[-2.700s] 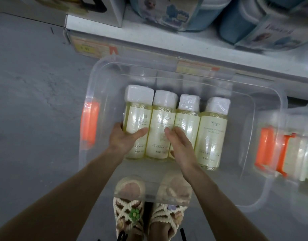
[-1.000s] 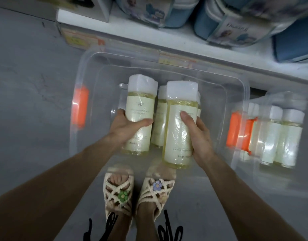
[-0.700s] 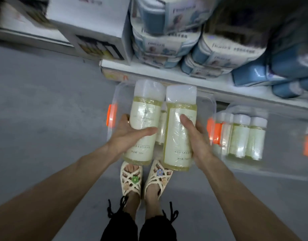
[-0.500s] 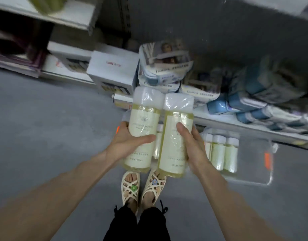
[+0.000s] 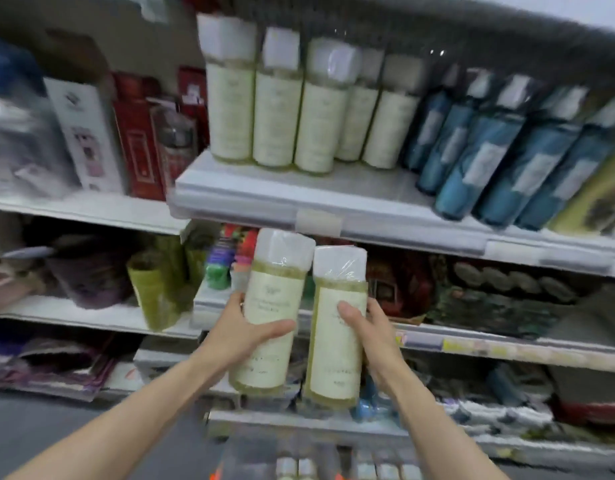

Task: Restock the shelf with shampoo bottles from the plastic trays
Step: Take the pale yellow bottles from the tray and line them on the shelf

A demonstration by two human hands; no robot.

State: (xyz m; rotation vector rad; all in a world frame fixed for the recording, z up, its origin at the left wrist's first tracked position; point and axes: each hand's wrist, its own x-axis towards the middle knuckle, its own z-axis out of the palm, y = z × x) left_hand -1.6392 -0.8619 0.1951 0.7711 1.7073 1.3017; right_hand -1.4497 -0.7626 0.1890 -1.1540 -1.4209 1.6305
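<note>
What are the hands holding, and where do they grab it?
Each hand holds one pale shampoo bottle. The left hand wraps the left bottle around its middle; the right hand grips the right bottle mid-body too.

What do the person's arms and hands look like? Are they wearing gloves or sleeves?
No gloves and no sleeves in view. Both forearms are bare right to the bottom edge of the picture. The left hand and the right hand are bare too, with no watch or bracelet showing at the wrists. The picture is too blurry to check for rings.
</note>
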